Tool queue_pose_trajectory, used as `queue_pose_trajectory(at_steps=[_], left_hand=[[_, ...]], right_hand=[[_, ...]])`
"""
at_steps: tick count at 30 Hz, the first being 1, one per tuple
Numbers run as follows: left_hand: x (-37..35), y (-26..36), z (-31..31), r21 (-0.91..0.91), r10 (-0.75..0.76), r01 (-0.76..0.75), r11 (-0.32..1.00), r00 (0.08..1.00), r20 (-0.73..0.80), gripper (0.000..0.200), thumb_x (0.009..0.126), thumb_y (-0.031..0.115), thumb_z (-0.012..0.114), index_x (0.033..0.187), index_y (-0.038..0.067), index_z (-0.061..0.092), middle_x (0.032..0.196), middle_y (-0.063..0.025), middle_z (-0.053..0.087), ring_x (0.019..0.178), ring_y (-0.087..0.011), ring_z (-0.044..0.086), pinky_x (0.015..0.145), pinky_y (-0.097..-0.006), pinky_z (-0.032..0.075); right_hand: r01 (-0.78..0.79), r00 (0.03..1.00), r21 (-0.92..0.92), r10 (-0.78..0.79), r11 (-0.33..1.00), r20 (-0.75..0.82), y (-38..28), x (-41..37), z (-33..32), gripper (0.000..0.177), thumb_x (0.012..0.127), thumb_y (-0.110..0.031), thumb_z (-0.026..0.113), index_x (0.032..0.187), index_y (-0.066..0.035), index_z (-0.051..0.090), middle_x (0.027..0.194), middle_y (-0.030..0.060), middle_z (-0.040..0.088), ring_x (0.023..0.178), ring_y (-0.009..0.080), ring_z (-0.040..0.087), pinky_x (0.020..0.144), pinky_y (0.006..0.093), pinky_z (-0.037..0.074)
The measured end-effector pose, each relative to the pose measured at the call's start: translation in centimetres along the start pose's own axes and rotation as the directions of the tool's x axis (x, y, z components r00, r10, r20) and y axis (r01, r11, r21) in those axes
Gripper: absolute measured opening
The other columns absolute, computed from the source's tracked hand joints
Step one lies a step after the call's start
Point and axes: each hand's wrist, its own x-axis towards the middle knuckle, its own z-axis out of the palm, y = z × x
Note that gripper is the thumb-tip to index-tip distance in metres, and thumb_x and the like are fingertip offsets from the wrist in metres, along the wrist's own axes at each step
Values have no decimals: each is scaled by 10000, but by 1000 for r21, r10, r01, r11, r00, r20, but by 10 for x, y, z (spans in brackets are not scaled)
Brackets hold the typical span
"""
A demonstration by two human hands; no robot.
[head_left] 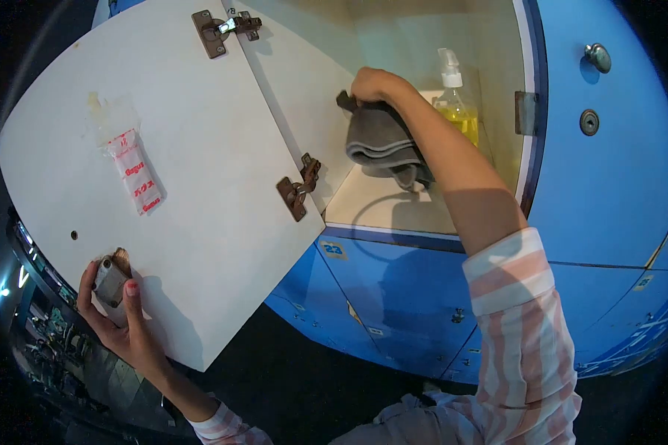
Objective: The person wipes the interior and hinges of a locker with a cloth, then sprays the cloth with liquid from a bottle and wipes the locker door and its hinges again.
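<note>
Inside the open locker, my right hand (376,86) is closed on the top of a folded grey cloth (382,137), which hangs above the locker floor (356,200). Just right of the cloth, partly behind my forearm, stands a clear pump bottle (460,111) with yellow liquid. My left hand (119,319) is at the lower left of the open white door (193,185), its thumb and fingers around the metal lock (110,282) on the door's inner face. A white packet with red print (136,174) is stuck to the door.
Two brown hinges (209,34) (292,199) join the door to the locker's left side. Blue locker doors (393,297) lie below, and another with a round knob (598,58) is at the right. Dark floor (274,356) shows beneath.
</note>
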Motion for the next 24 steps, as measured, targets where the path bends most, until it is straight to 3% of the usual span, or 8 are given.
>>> queue_pose_trajectory(at_steps=[2,3,6,8,10,12,13,24], left_hand=[[0,-1,-1,41,21,-21,999,1000,3,403,774,141,626,1130,39,467,1147,-76,461,1073,-183,436,929,-320,346],[0,-1,-1,37,8,-8,999,1000,5,402,776,140,623,1131,36,464,1151,-77,459,1077,-184,433,931,-320,344],[-1,-1,-1,35,-24,24,999,1000,-9,401,787,137,609,1139,28,452,1157,-82,456,1082,-188,427,935,-320,339],[-1,-5,-2,49,-19,19,999,1000,-12,411,787,153,613,1144,31,450,1156,-82,455,1081,-184,426,922,-312,352],[-1,-1,-1,11,-55,56,998,998,-8,426,785,174,617,1154,43,448,1172,-81,438,1079,-183,424,904,-309,370],[-2,-3,-1,86,-32,33,996,999,-15,400,819,138,566,1179,43,418,1190,-94,431,1047,-210,453,858,-329,409],[-3,-2,0,58,-92,95,994,995,-42,407,822,159,564,1183,47,414,1197,-94,421,1054,-214,446,866,-332,401],[1,-27,-14,42,-76,77,996,997,-22,499,828,282,564,1217,38,367,1248,-126,355,1127,-254,418,942,-370,345]], right_hand=[[-122,891,535,330,836,-311,-3,2,-9,294,691,-104,512,943,20,597,997,226,575,922,327,567,786,412,441],[-121,889,533,330,838,-317,-5,4,-13,294,691,-104,512,943,20,597,997,226,575,922,327,567,786,412,441],[149,454,717,597,681,-661,-37,2,-33,242,737,-169,549,901,9,559,992,216,562,971,365,520,839,418,409],[407,291,693,635,594,-715,-55,7,-44,247,759,-211,560,872,9,560,978,218,559,950,375,508,819,430,400],[490,231,557,516,670,-825,-65,31,-44,285,783,-250,544,948,-19,572,958,211,560,940,373,498,808,431,389],[621,298,467,362,629,-883,-81,33,-41,319,802,-272,515,1043,-71,569,1012,180,555,984,357,475,851,422,366],[583,203,394,342,710,-917,-85,40,-37,349,826,-291,476,1127,-127,539,1106,148,519,1033,347,446,885,417,345],[540,249,447,372,713,-894,-30,107,-47,448,877,-385,344,1197,-88,444,1179,213,435,1069,375,419,895,451,342]])
